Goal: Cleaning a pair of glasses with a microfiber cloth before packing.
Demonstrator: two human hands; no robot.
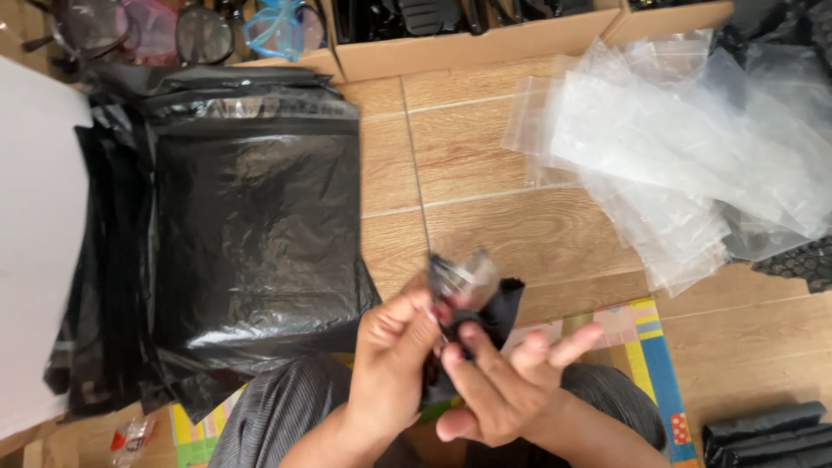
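My left hand (pixel 394 347) and right hand (pixel 498 381) both pinch a small black pouch (pixel 485 308) with a clear shiny item (pixel 464 273) (blurred) poking out on top; long axis roughly upright, tilted right, above my lap, right fingers half spread

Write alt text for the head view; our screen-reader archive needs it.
Left hand and right hand together hold a small black cloth piece with a clear plastic wrapper over a wood-look floor, between a black plastic mailer stack and clear zip bags.
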